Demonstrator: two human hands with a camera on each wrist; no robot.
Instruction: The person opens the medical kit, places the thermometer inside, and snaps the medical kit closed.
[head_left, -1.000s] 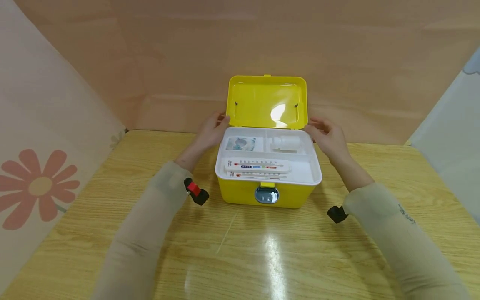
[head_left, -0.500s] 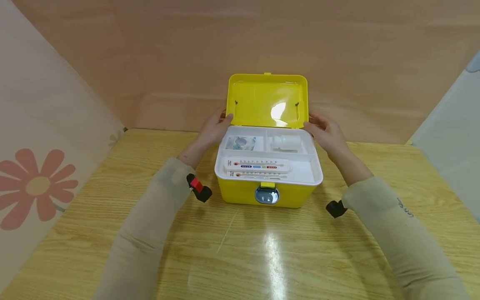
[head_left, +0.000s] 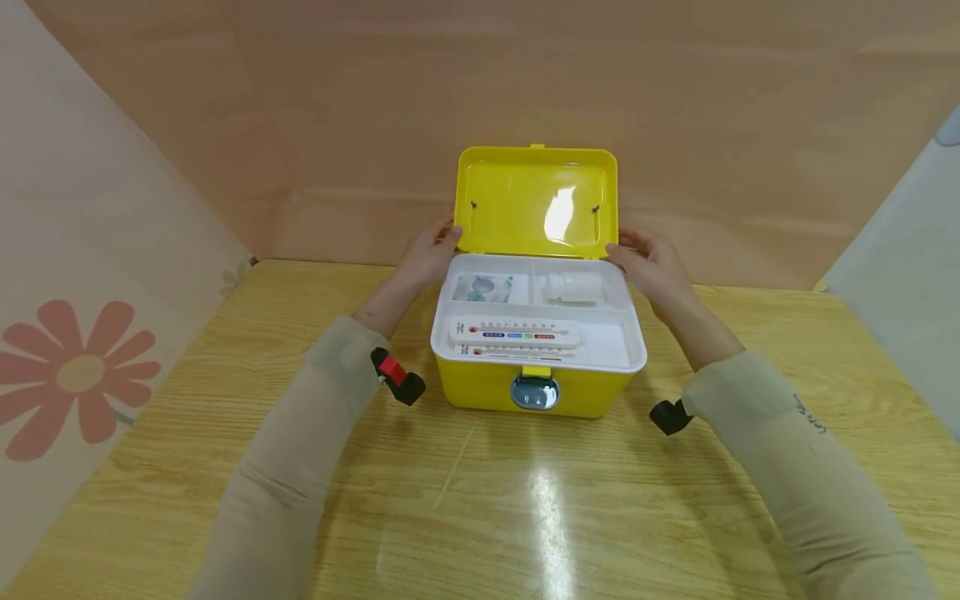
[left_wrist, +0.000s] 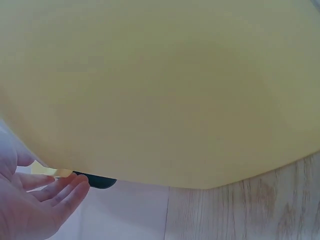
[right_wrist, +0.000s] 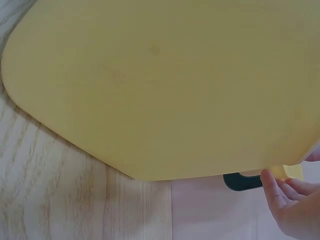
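Observation:
A yellow box (head_left: 480, 392) stands on the wooden table with its lid (head_left: 517, 208) raised upright. Its white tray (head_left: 633, 354) holds a long thermometer strip (head_left: 516, 333), a small white bottle (head_left: 573, 287) and a blue-printed packet (head_left: 482, 288). My left hand (head_left: 429, 254) grips the lid's lower left edge, thumb in front. On the opposite side, my right hand (head_left: 651, 262) holds the lid's lower right edge. The left wrist view shows the box's yellow side (left_wrist: 160, 90) and my left hand (left_wrist: 35, 200); the right wrist view shows the box's other side (right_wrist: 160, 85) and my right hand (right_wrist: 292, 205).
The table (head_left: 525, 517) stretches bare in front of the box, whose grey latch (head_left: 533, 390) faces me. A panel with a red flower (head_left: 75, 375) stands at the left, a plain tan wall behind, and a pale panel at the right.
Both hands have closed in on the lid's side edges. The lid has tipped slightly, and the glare on it has shifted.

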